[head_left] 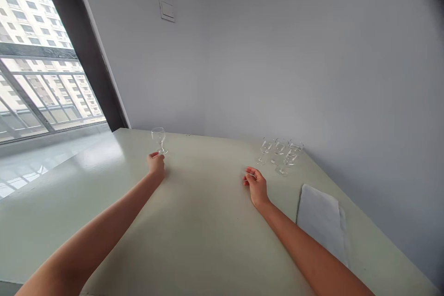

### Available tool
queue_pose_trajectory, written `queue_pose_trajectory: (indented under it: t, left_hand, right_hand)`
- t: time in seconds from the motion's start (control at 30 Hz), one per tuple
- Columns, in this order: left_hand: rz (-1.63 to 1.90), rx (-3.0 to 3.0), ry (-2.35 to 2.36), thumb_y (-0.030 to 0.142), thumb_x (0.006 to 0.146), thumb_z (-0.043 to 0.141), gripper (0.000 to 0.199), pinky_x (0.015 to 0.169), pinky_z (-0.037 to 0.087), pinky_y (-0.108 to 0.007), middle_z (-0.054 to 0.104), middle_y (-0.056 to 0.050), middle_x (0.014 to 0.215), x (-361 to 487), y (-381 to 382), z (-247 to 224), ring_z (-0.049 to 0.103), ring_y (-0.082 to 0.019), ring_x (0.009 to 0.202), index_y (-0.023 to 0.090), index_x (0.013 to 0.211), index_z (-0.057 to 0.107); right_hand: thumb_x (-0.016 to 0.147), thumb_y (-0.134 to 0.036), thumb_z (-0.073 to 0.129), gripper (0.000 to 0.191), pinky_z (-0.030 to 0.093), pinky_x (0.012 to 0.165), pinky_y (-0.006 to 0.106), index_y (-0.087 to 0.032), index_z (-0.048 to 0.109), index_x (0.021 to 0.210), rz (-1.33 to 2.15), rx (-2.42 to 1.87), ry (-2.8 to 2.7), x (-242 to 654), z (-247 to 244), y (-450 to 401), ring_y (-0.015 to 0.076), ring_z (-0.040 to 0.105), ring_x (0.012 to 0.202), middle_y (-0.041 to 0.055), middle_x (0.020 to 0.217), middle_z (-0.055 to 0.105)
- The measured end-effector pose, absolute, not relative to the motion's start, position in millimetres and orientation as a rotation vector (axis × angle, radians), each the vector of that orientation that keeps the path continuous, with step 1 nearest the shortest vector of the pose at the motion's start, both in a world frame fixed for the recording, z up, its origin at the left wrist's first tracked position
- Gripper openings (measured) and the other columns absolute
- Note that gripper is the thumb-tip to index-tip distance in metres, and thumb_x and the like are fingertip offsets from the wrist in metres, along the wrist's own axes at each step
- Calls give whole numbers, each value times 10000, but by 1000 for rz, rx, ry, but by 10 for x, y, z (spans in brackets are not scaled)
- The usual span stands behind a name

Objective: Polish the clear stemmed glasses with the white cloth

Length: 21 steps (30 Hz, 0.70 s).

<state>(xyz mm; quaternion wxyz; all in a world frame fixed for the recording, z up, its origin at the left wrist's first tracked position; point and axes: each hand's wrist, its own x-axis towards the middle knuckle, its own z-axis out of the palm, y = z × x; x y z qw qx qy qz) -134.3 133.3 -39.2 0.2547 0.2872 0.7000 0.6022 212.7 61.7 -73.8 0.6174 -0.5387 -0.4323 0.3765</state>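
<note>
A clear stemmed wine glass (158, 136) stands upright near the far left part of the pale table. My left hand (156, 163) is closed at its foot, with the fingertips partly hidden behind the hand. Over the middle right of the table, my right hand (255, 186) has its fingers loosely curled and apart, holding nothing. Just beyond it, several similar stemmed glasses (280, 149) are grouped close together near the wall. Some of them overlap in view, and one at the right (293, 152) looks tilted.
A folded white cloth (321, 222) lies on the table (197, 226) to the right of my right forearm. Grey walls (277, 55) meet behind the table, with a light switch (167, 10) on the left one. At far left is a window (45, 88) with railings outside.
</note>
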Motion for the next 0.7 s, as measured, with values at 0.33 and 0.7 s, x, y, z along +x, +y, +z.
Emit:
queue_pose_trajectory:
  t: [0.33, 0.7]
  left_hand:
    - [1374, 1342, 1701, 173, 632, 495, 257, 615, 403, -244, 581, -3, 896, -782, 519, -621, 523, -118, 688, 232, 880, 532]
    - [1266, 1539, 1635, 309, 716, 532, 192, 629, 406, -243, 616, -6, 876, -740, 529, -636, 532, -120, 684, 254, 889, 595]
  right_hand:
    - [628, -192, 504, 502, 473, 491, 174, -220, 466, 1128, 597, -1471, -669, 2714, -648, 1463, 58, 568, 589, 62, 1106, 516]
    - [596, -264, 568, 199, 398, 378, 178, -178, 496, 761, 782, -1391, -949, 1981, -578, 1336, 75, 491, 449, -34, 630, 517]
